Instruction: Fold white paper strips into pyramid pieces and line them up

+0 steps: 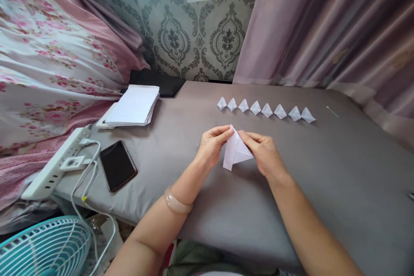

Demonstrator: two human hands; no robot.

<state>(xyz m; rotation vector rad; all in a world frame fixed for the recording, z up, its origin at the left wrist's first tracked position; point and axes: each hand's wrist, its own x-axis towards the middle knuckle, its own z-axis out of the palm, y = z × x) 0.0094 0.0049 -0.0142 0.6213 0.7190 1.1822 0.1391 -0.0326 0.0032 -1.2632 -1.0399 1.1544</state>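
Between my two hands, just above the grey-covered table, is a partly folded sheet of white paper (238, 150). It has a pointed top, a slanted fold on the right and a straight strip hanging down on the left. My left hand (211, 144) pinches it near the top point, thumb in front. On the right edge, my right hand (263, 151) grips the same paper between thumb and fingers; some of those fingertips are hidden behind it. Beyond my hands, several small folded white paper shapes (255, 108) stand in a row across the table.
A stack of white paper (133, 105) lies at the left, before a black flat item (161, 83). Nearer are a phone (118, 165), a white power strip (61, 161) with cables, and a blue fan (45, 248). A thin pale stick (332, 111) lies far right.
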